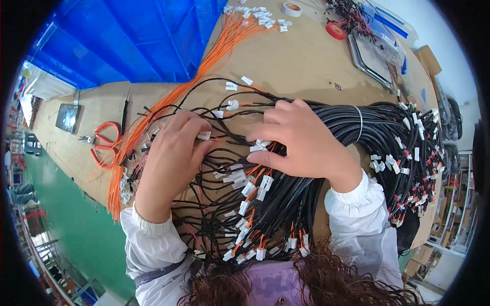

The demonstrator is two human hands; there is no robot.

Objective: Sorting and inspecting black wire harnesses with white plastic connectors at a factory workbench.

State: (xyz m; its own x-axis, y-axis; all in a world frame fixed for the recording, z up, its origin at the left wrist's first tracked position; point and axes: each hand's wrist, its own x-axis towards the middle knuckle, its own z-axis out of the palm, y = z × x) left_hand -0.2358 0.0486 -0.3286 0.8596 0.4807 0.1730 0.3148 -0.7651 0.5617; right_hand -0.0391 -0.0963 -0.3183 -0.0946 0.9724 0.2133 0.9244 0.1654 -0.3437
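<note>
A thick bundle of black cables (326,120) curves across the table in front of me, its many ends carrying orange wires and white plastic connectors. My right hand (301,140) lies over the bundle, its thumb and fingers closed on a white connector (259,146). To its left, my left hand (176,153) is curled with a small white connector (204,135) pinched at the thumb and forefinger. Thin black leads run between the two hands. More white connectors (264,187) hang loose below them. The left hand partly covers a long bunch of orange wires (204,66).
A large blue bin (132,41) stands at the back left. Red-handled scissors (107,145) and a phone-like device (67,118) lie to the left. Red tape (336,30), white tape (292,9) and a metal-rimmed tray (370,64) are at the back.
</note>
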